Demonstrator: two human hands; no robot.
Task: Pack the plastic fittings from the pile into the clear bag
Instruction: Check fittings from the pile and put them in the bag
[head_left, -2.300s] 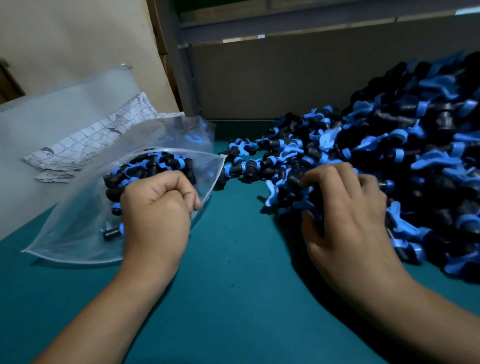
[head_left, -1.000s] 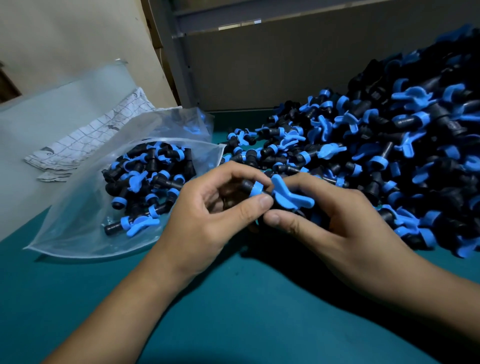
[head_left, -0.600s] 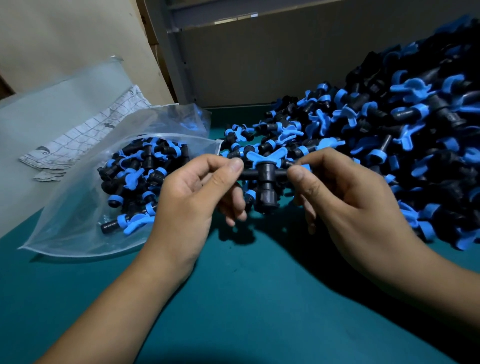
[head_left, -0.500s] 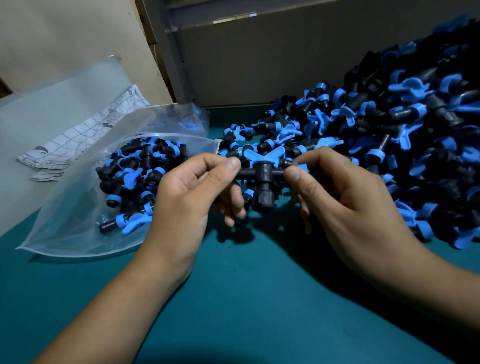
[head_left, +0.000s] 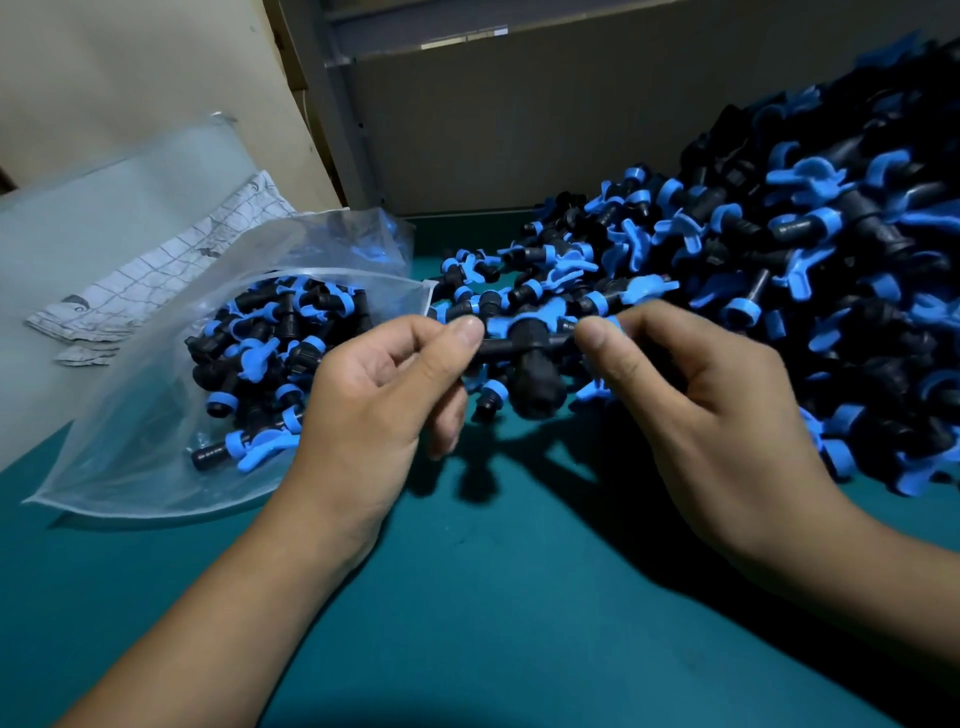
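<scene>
while both hands pinch it, fitting (head_left: 527, 345) lies crosswise (stub down)

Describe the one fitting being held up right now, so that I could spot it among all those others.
Start at the green tabletop, between the clear plastic bag on the left and the big pile of black and blue plastic fittings on the right. Over the gap, both hands pinch one black T-shaped fitting with a blue winged handle by its ends. It alone is lifted off the table.
</scene>
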